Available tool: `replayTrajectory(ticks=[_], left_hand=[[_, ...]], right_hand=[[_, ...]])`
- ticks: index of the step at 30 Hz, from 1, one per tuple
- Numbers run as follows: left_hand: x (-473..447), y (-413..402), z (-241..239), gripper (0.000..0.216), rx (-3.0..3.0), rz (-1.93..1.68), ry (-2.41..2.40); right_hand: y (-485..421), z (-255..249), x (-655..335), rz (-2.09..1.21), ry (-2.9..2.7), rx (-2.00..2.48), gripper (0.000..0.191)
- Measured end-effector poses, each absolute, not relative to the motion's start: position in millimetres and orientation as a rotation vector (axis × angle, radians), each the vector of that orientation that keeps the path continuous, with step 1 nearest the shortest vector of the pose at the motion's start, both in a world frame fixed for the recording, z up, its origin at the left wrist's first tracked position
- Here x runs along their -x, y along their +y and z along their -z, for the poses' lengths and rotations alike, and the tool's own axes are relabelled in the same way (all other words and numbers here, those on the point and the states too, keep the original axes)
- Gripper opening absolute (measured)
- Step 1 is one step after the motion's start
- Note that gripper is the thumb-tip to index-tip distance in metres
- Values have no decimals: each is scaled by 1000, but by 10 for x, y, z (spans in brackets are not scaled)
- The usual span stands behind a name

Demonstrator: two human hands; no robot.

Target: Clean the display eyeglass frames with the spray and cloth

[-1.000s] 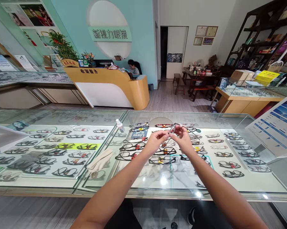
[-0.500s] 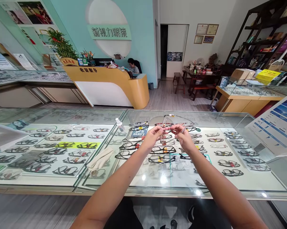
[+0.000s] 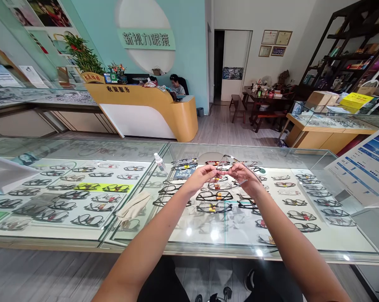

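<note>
Both my hands are stretched out over the glass display counter (image 3: 82, 241), holding one pair of clear-framed glasses (image 3: 224, 162) between them. My left hand (image 3: 202, 177) pinches the frame from the left with thumb and fingers closed. My right hand (image 3: 244, 176) pinches it from the right, and a thin temple arm sticks out past its fingers. The glasses hang a little above the glass top, over rows of displayed frames (image 3: 214, 196).
A small white spray bottle (image 3: 159, 162) and a beige cloth (image 3: 133, 208) lie on the counter to my left. A leaflet stand (image 3: 362, 167) rises at the right. Beyond, a person sits behind a yellow reception desk (image 3: 151, 111).
The glasses were turned between my fingers: first held low and folded, then lifted with the frame up, now lower and flatter. My hands stayed close together above the counter.
</note>
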State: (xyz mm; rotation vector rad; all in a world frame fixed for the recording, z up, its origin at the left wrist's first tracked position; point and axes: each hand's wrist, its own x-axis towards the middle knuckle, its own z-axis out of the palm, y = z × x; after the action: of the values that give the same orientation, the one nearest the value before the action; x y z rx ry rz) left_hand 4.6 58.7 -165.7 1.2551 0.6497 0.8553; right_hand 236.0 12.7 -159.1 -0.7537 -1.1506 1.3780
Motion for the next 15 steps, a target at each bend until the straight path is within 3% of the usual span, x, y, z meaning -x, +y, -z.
replayTrajectory(ticks=[15], left_hand=[[24,692,1710,50,-1177,-914,656]], right_hand=[[47,1500,-2426,-1240,-1853,687,52]])
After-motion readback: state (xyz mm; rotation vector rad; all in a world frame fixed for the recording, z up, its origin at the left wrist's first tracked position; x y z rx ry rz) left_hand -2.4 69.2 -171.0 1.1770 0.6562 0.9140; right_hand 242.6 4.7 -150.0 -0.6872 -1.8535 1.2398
